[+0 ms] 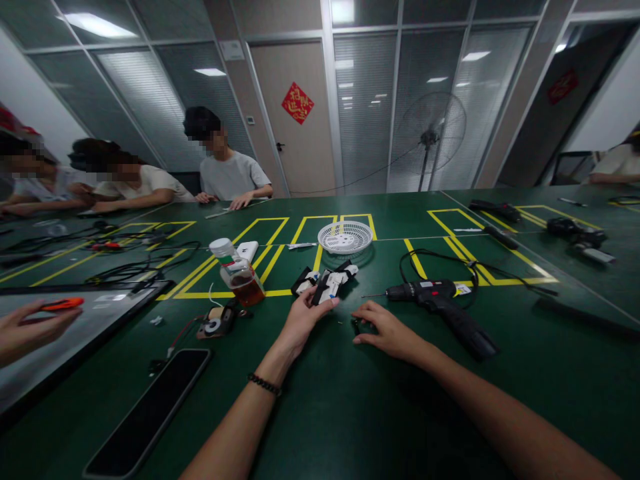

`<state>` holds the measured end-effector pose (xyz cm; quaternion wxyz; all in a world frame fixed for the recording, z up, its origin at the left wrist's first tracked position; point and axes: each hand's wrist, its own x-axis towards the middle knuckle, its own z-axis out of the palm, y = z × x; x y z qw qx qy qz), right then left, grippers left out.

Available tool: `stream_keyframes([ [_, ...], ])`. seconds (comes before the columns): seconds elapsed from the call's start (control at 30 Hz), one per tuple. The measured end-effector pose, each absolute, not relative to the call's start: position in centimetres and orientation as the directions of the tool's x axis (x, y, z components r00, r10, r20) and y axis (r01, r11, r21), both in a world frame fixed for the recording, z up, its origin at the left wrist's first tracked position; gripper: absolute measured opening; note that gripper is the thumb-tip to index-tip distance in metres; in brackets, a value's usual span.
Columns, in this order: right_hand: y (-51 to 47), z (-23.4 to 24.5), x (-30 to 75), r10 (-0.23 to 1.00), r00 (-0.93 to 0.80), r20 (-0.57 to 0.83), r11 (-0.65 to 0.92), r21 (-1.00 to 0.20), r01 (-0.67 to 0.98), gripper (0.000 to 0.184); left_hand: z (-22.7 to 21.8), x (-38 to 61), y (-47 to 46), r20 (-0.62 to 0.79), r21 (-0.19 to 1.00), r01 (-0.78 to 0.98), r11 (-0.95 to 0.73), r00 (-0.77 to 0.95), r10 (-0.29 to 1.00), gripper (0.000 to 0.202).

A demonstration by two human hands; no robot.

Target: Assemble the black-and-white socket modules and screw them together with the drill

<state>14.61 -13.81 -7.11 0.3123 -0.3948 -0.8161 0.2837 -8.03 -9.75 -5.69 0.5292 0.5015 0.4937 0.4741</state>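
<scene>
My left hand point(304, 321) is closed around a black-and-white part point(330, 287), held just above the green table. Against its left side is another black-and-white piece point(304, 281). My right hand point(383, 328) is curled a little to the right, thumb and fingers bent toward each other. A small dark thing point(361, 325) shows between those fingers, too small to name. Beyond the right hand a black cordless drill point(440, 300) lies on its side, its thin bit pointing left toward the parts.
A white plastic basket point(345, 238) stands ahead. To the left are a bottle of brown liquid point(243, 277), a small device with a coil point(217, 320) and a phone point(150, 413). Another person's hand point(35, 330) holds an orange-handled tool point(63, 305). Black cable point(425, 253) loops behind the drill.
</scene>
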Motion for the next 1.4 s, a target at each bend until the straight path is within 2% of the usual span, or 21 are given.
stream_keyframes([
  [0.1,-14.1,-7.1,14.4,0.848,-0.449,0.282,0.503,-0.698,0.51,0.048,-6.1,-7.8,-9.7,-0.087,0.993,-0.073,0.093,0.08,0.993,0.059],
  [0.17,-14.4,-7.2,14.0,0.859,-0.403,0.317,0.507,-0.64,0.578,0.048,-6.2,-7.7,-9.8,-0.094,0.991,-0.087,0.1,0.072,0.993,0.059],
  [0.33,-14.9,-7.7,13.1,0.836,-0.398,0.377,0.544,-0.487,0.683,0.021,-6.3,-7.3,-10.0,-0.068,0.993,-0.087,0.074,0.071,0.995,0.061],
  [0.53,-14.8,-7.3,13.0,0.811,-0.442,0.384,0.582,-0.442,0.683,0.023,-6.4,-6.9,-10.3,-0.079,0.987,-0.131,0.093,0.107,0.991,0.053],
  [0.67,-14.6,-6.9,13.2,0.809,-0.428,0.402,0.583,-0.465,0.666,0.022,-6.5,-6.7,-10.5,-0.092,0.981,-0.16,0.11,0.117,0.989,0.051],
  [0.93,-14.5,-5.6,14.8,0.757,-0.425,0.496,0.646,-0.468,0.603,0.034,-6.6,-6.7,-10.4,-0.136,0.952,-0.252,0.173,0.158,0.978,0.046],
  [1.07,-14.5,-5.3,15.1,0.772,-0.288,0.567,0.624,-0.589,0.513,0.029,-6.1,-6.5,-10.8,-0.163,0.931,-0.287,0.227,0.232,0.959,0.044],
  [1.2,-14.4,-5.1,14.9,0.803,-0.127,0.582,0.57,-0.691,0.444,0.025,-5.2,-6.0,-11.8,-0.188,0.891,-0.32,0.321,0.384,0.904,0.038],
  [1.4,-14.6,-4.9,14.3,0.797,-0.074,0.599,0.572,-0.712,0.407,0.024,-4.6,-5.0,-13.0,-0.229,0.809,-0.364,0.462,0.529,0.817,0.028],
])
